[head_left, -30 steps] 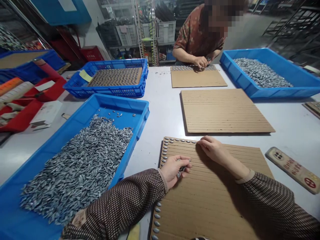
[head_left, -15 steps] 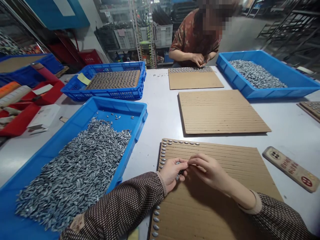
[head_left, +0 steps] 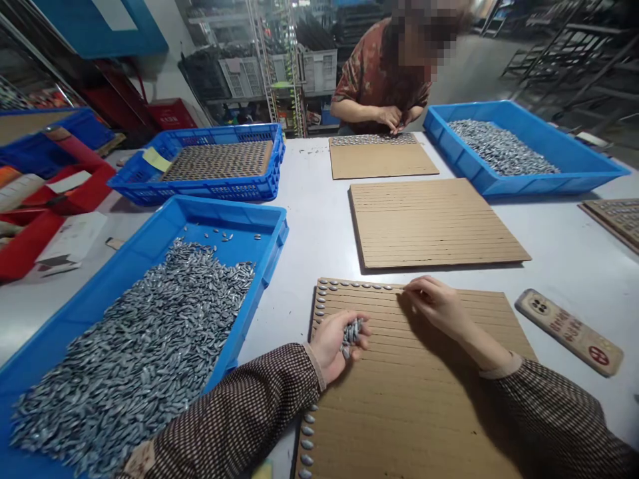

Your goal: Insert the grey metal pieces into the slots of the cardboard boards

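My left hand (head_left: 339, 346) is cupped palm up over the left part of a lined cardboard sheet (head_left: 399, 412), holding a small heap of shiny grey, pointed-oval pieces (head_left: 352, 332). At the sheet's far edge, my right hand (head_left: 434, 303) pinches one such piece, mostly covered by the fingertips, at the end of a row. That row of oval pieces (head_left: 367, 286) runs along the far edge from the left corner. Another line of pieces (head_left: 307, 444) follows the left edge, partly hidden behind my left hand and sleeve.
Left of the sheet is a blue tray (head_left: 279, 243) of loose pieces. Beyond lie another lined cardboard sheet (head_left: 439, 226), a blue basket (head_left: 200, 193) and a second blue tray (head_left: 554, 183). A phone (head_left: 569, 330) lies right. A person (head_left: 372, 80) works opposite at a part-filled sheet.
My right hand has moved away from my left hand to the far edge, at the row's end. My left hand's fingers have opened out, exposing the pieces in the palm. The view has shifted slightly.
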Available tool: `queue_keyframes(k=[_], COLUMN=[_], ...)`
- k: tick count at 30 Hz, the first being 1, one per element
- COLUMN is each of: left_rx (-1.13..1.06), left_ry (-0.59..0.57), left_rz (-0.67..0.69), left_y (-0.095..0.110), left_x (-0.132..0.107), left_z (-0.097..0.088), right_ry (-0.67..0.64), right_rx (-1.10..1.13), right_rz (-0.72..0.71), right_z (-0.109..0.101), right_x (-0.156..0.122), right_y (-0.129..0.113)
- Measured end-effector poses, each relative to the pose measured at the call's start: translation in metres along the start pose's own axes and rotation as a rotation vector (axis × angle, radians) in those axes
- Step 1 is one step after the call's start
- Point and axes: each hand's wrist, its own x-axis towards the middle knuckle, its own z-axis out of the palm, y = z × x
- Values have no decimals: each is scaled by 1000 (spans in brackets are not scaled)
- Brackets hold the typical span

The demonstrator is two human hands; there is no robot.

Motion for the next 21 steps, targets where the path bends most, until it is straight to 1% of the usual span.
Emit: queue_keyframes(k=[2,4,10,13,15,21], left_rx=[1,-10,42,60,60,17], left_ry=[-3,-31,-40,-78,-92,-45], left_rz=[-61,-81,-22,-13,-8,1], left_y=[-5,-9,-12,-13,-13,-9], left_x=[1,1,1,1,2,-1], left_z=[-1,-1,-1,-1,-1,3], right_ry=[-14,-33,-83,-117,-134,-144], right_rx=[-55,-124,-284,-352,-378,-406], right_rz=[-33,-69,-161,-203,-206,-201], right_z=[5,10,12,11,10,7], right_x=[1,2,2,1,2,3], right_y=[11,16,17,18,17,11])
